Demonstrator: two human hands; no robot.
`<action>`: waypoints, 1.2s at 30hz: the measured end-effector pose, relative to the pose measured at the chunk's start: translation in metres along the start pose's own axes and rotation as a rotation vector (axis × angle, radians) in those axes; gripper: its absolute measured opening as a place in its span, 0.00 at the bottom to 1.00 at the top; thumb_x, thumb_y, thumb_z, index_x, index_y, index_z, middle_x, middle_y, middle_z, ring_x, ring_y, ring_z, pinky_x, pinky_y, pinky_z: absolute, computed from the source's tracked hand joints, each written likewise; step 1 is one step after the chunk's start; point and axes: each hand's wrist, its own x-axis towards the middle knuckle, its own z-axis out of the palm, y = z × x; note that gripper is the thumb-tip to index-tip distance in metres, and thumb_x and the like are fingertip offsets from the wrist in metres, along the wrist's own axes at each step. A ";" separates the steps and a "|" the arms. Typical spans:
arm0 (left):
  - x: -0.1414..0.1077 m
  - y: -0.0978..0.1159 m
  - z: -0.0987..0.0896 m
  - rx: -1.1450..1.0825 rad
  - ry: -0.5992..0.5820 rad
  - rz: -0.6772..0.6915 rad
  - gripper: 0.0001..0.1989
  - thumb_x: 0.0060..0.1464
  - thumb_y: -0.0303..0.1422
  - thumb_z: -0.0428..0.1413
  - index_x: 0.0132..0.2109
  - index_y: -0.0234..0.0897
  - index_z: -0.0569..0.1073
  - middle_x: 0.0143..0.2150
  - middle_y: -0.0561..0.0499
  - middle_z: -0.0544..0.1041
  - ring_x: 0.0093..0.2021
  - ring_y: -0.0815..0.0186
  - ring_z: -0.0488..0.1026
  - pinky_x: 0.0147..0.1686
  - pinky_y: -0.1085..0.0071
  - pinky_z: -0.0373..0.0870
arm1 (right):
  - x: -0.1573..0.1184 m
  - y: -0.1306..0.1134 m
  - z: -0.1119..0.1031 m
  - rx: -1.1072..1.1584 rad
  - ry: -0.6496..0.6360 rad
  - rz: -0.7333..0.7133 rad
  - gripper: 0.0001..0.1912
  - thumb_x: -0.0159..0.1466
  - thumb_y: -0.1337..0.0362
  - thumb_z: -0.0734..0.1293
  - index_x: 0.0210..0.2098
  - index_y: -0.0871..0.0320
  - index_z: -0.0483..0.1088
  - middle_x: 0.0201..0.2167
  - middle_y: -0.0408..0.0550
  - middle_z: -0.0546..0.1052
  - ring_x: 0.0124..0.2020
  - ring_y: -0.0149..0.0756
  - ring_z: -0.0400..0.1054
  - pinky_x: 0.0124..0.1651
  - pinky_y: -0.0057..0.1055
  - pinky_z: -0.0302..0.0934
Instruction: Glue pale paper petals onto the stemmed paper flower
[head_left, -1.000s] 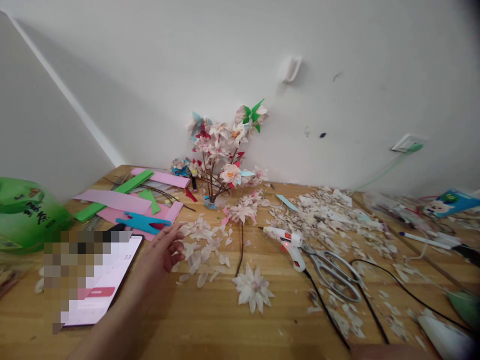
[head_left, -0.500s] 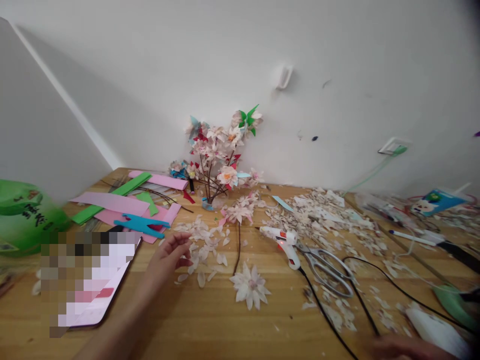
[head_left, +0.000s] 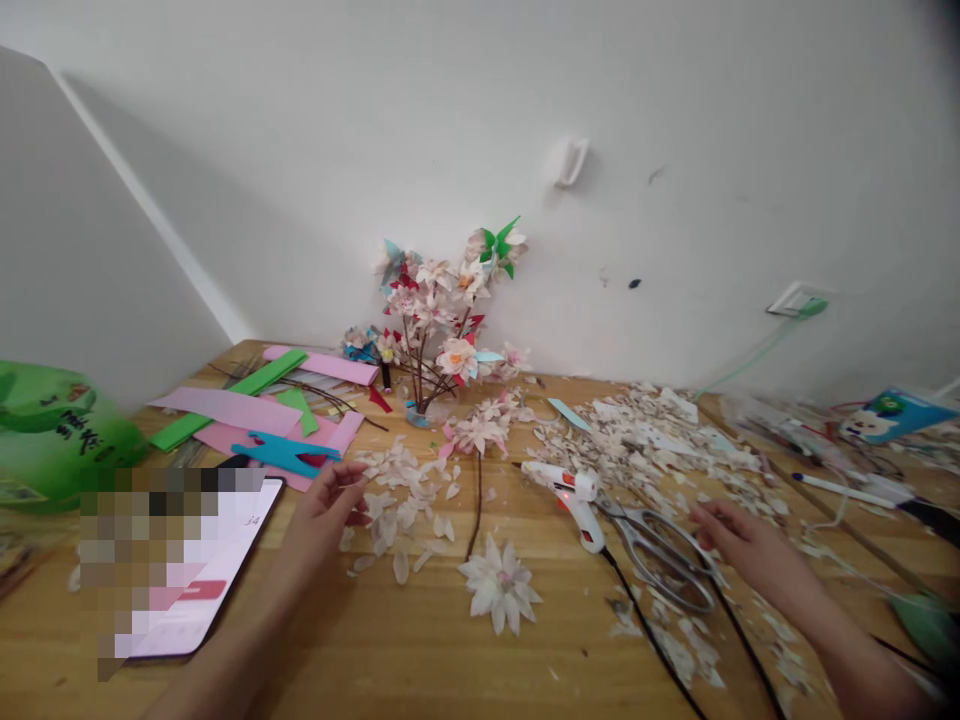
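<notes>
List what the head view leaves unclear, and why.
In the head view:
Phone: part of its screen, masked by pixelation.
Scissors: blade tips, behind the glue gun.
Left hand: anything held, hidden by the hand itself.
Green package: left side, cut off by the edge.

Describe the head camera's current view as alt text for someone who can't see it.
Over a wooden table, a person's left hand is beside loose pale petals and the right hand near grey scissors. Between the hands lie a white glue gun and a pale flower; behind, flowers on brown stems stand before a pale wall.
</notes>
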 end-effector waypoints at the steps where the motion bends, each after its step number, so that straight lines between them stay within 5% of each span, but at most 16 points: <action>1: 0.001 -0.001 0.000 0.008 0.000 0.007 0.17 0.38 0.40 0.61 0.36 0.36 0.71 0.29 0.55 0.68 0.25 0.71 0.67 0.24 0.72 0.70 | 0.004 0.005 0.006 0.053 0.024 0.057 0.11 0.60 0.55 0.59 0.28 0.54 0.66 0.20 0.49 0.73 0.17 0.39 0.67 0.24 0.34 0.60; 3: 0.002 -0.002 0.001 0.024 -0.005 0.020 0.18 0.36 0.41 0.62 0.35 0.36 0.71 0.30 0.55 0.69 0.24 0.71 0.67 0.24 0.72 0.70 | 0.010 0.017 0.016 0.107 0.087 0.128 0.16 0.57 0.53 0.61 0.41 0.55 0.63 0.37 0.58 0.74 0.20 0.40 0.69 0.28 0.37 0.63; 5: 0.003 -0.005 0.003 0.044 -0.012 0.033 0.18 0.36 0.41 0.62 0.34 0.35 0.71 0.29 0.55 0.69 0.24 0.70 0.67 0.23 0.72 0.69 | 0.013 0.025 0.021 0.095 0.173 0.077 0.29 0.50 0.51 0.66 0.48 0.56 0.60 0.54 0.64 0.64 0.36 0.48 0.72 0.40 0.42 0.63; 7: 0.004 -0.008 0.005 0.066 -0.020 0.048 0.19 0.36 0.41 0.61 0.35 0.36 0.70 0.30 0.54 0.69 0.24 0.70 0.67 0.23 0.71 0.69 | 0.015 0.025 0.021 0.083 0.220 -0.006 0.36 0.43 0.50 0.69 0.49 0.57 0.62 0.59 0.62 0.59 0.54 0.58 0.60 0.54 0.48 0.54; 8: 0.004 -0.010 0.006 0.079 -0.025 0.057 0.18 0.37 0.41 0.61 0.35 0.36 0.70 0.31 0.54 0.69 0.25 0.70 0.67 0.24 0.71 0.70 | 0.015 0.022 0.019 0.126 0.213 -0.007 0.36 0.41 0.51 0.70 0.48 0.57 0.63 0.59 0.60 0.60 0.58 0.58 0.54 0.56 0.50 0.52; 10: 0.003 -0.012 0.009 0.105 -0.038 0.082 0.18 0.39 0.41 0.60 0.37 0.36 0.69 0.32 0.53 0.69 0.25 0.70 0.68 0.24 0.70 0.70 | 0.014 0.014 0.015 0.323 0.170 0.080 0.36 0.39 0.54 0.72 0.47 0.54 0.64 0.57 0.57 0.64 0.56 0.56 0.58 0.52 0.48 0.59; 12: 0.004 -0.013 0.011 0.131 -0.052 0.110 0.18 0.42 0.41 0.59 0.39 0.37 0.68 0.34 0.53 0.69 0.27 0.69 0.68 0.26 0.69 0.71 | 0.015 0.006 0.011 0.623 0.145 0.221 0.34 0.40 0.57 0.73 0.46 0.51 0.64 0.55 0.54 0.66 0.40 0.47 0.71 0.39 0.40 0.69; 15: 0.009 -0.009 0.013 0.193 -0.067 0.146 0.18 0.44 0.42 0.56 0.41 0.38 0.66 0.37 0.52 0.69 0.29 0.68 0.69 0.30 0.68 0.71 | 0.022 0.000 0.010 1.024 0.183 0.353 0.21 0.42 0.64 0.72 0.36 0.53 0.68 0.46 0.50 0.73 0.19 0.29 0.66 0.23 0.30 0.70; 18: 0.018 -0.002 0.017 0.309 -0.105 0.186 0.16 0.45 0.42 0.54 0.40 0.37 0.67 0.36 0.51 0.70 0.29 0.67 0.69 0.31 0.68 0.69 | 0.031 -0.007 0.019 1.228 0.292 0.373 0.12 0.42 0.71 0.67 0.27 0.54 0.66 0.34 0.45 0.74 0.26 0.33 0.70 0.32 0.33 0.72; 21: 0.023 -0.001 0.025 0.467 -0.187 0.243 0.13 0.44 0.36 0.54 0.39 0.38 0.69 0.34 0.51 0.72 0.30 0.65 0.70 0.32 0.68 0.66 | 0.034 -0.018 0.036 1.326 0.330 0.386 0.14 0.41 0.72 0.63 0.28 0.53 0.66 0.35 0.45 0.73 0.40 0.40 0.71 0.47 0.47 0.66; 24: 0.023 -0.006 0.034 0.626 -0.237 0.292 0.14 0.43 0.30 0.53 0.41 0.40 0.70 0.35 0.51 0.73 0.33 0.63 0.70 0.35 0.68 0.64 | 0.025 -0.029 0.062 1.280 0.321 0.250 0.19 0.40 0.72 0.64 0.33 0.51 0.66 0.41 0.44 0.72 0.48 0.42 0.66 0.57 0.50 0.54; 26: 0.023 -0.010 0.039 0.721 -0.231 0.306 0.15 0.44 0.30 0.53 0.43 0.40 0.70 0.34 0.51 0.73 0.34 0.62 0.70 0.34 0.68 0.62 | 0.015 -0.033 0.080 1.193 0.204 0.110 0.25 0.40 0.69 0.65 0.39 0.50 0.65 0.45 0.44 0.71 0.52 0.43 0.64 0.60 0.48 0.49; 31: 0.027 -0.017 0.047 0.874 -0.185 0.322 0.14 0.47 0.34 0.52 0.43 0.38 0.69 0.27 0.52 0.71 0.31 0.60 0.67 0.32 0.68 0.57 | -0.004 -0.038 0.116 0.922 -0.020 0.013 0.28 0.47 0.60 0.67 0.48 0.55 0.62 0.50 0.53 0.70 0.52 0.47 0.63 0.57 0.44 0.52; 36: 0.030 -0.026 0.051 0.858 -0.188 0.305 0.15 0.46 0.27 0.51 0.44 0.38 0.67 0.26 0.53 0.72 0.30 0.63 0.68 0.31 0.69 0.57 | -0.002 -0.047 0.119 0.438 -0.083 0.074 0.26 0.52 0.53 0.67 0.45 0.61 0.65 0.39 0.52 0.76 0.41 0.48 0.69 0.47 0.43 0.60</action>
